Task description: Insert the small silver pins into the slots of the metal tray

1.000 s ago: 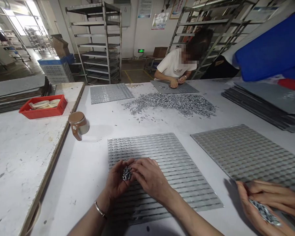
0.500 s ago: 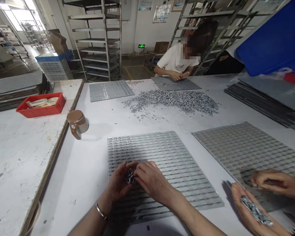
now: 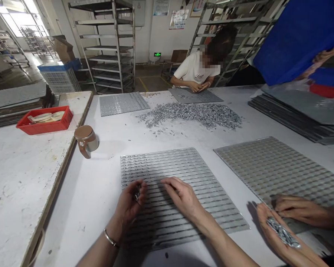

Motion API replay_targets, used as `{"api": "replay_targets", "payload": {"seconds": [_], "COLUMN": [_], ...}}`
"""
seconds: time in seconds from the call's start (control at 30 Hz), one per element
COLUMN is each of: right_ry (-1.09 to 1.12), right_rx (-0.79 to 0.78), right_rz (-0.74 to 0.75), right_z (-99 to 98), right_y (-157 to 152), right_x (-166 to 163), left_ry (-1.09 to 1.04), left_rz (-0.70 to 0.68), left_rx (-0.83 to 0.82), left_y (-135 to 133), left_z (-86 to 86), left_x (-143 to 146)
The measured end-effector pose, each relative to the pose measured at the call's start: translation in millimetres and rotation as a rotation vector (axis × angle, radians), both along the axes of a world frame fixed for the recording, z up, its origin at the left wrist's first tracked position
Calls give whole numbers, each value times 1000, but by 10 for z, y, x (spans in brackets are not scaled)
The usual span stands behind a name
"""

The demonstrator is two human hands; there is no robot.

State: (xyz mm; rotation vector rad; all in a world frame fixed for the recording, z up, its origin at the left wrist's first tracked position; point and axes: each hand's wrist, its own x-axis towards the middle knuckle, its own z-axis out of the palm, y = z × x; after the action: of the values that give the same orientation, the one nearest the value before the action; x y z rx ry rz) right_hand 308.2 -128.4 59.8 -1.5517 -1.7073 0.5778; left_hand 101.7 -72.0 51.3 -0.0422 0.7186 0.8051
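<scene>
A white, scuffed desk [image 3: 105,178] carries a grey, rectangular, ridged sheet [image 3: 161,215]; over its left part, the person's left hand [image 3: 129,202] curls around small, silvery, oval metal pieces [image 3: 137,194]; the right hand [image 3: 182,194] is over the middle, thumb and forefinger extended, though whether they grip anything cannot be told; farther back lies a broad heap of silvery metal pieces [image 3: 195,114], a brown-lidded mug [image 3: 87,141] nearer on the left; behind, a tall metal rack [image 3: 118,48] stands by a pale wall [image 3: 144,40].
</scene>
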Motion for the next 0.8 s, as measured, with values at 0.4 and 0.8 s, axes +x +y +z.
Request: {"api": "replay_targets", "payload": {"seconds": [0.4,0.8], "right_ry": [149,31], "right_rx": [-310,-245], "right_rz": [-75,-143], "right_z": [-408,-429], "right_y": [211,211], "right_x": [-307,-322], "left_ry": [304,315], "left_rz": [61,-86], "left_rx": [338,460], "left_y": [74,28], "left_z": [-95,-110], "left_x": [-77,-60]}}
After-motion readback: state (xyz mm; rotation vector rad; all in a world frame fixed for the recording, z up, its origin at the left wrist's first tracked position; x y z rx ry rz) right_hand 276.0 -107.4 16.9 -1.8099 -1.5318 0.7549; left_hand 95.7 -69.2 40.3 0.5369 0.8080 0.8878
